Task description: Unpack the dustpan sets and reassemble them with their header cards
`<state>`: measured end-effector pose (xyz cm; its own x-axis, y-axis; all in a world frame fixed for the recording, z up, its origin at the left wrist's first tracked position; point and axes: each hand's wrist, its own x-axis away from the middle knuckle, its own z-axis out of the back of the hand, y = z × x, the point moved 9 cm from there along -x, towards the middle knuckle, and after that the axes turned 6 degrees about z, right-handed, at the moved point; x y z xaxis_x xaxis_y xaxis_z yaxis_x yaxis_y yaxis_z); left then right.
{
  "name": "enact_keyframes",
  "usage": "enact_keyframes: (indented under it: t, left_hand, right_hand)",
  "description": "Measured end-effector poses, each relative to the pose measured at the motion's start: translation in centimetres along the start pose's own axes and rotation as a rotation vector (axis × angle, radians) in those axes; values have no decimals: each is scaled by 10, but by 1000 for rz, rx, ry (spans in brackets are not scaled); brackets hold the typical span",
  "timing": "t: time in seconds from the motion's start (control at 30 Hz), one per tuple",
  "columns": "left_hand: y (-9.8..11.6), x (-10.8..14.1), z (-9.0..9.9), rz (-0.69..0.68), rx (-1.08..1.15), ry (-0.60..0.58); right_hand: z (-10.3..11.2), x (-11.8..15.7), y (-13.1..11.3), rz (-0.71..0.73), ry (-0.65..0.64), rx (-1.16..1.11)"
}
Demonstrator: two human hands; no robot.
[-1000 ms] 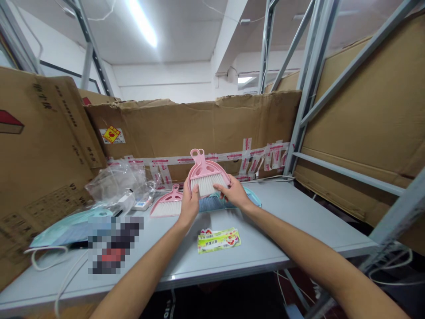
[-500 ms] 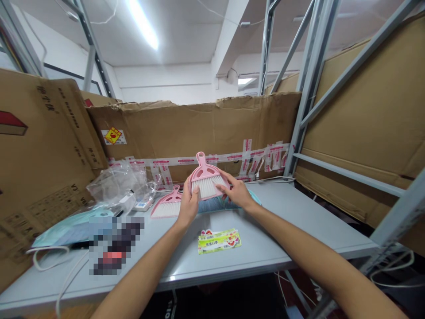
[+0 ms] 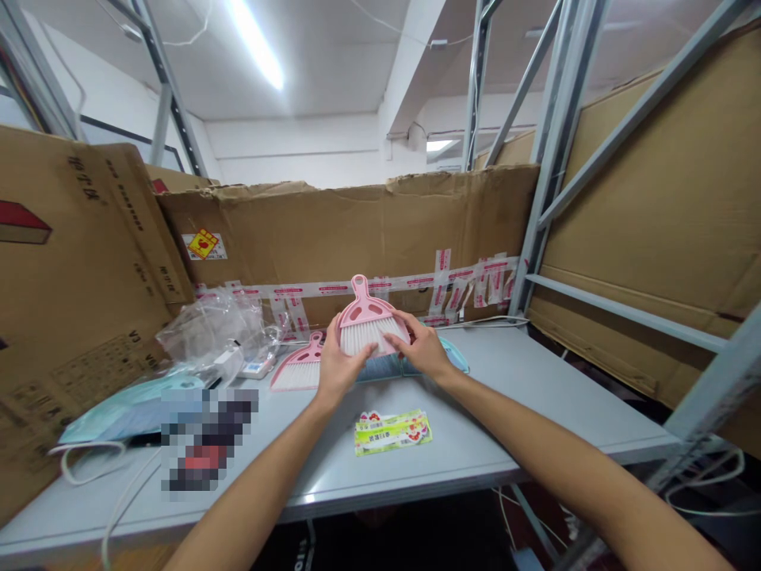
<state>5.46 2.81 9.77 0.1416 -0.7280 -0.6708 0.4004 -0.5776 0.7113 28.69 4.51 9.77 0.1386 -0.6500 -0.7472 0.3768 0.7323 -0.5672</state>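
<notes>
A pink dustpan and brush set [image 3: 369, 308] stands nearly upright above the table, handle up, with the brush's white bristles facing me. My left hand [image 3: 338, 366] is closed on its left edge, thumb across the lower bristles. On the opposite edge, my right hand [image 3: 426, 350] grips the set, its fingertips over the bristles. Just behind, blue bristles [image 3: 380, 367] of another set lie on the table, partly hidden by my hands. A second pink dustpan and brush [image 3: 297, 371] rests left of my left hand. Green-yellow printed cards [image 3: 392, 433] lie in front of my hands.
Clear plastic bags [image 3: 214, 325] are heaped at the table's back left. A light blue dustpan set [image 3: 131, 404] and a pixelated dark item [image 3: 217, 444] lie at left, near white cables. Cardboard [image 3: 333, 230] walls the back; a metal shelf post [image 3: 529, 238] stands at right.
My left thumb has moved inward across the bristles toward the right. The pink set sits slightly lower; both hands keep hold of it.
</notes>
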Motion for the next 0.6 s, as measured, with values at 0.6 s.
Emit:
enact_keyframes:
  t: [0.6]
  left_hand:
    - [0,10,-15,153,183,-70]
  right_hand:
    - [-11,7,-12,71,44,112]
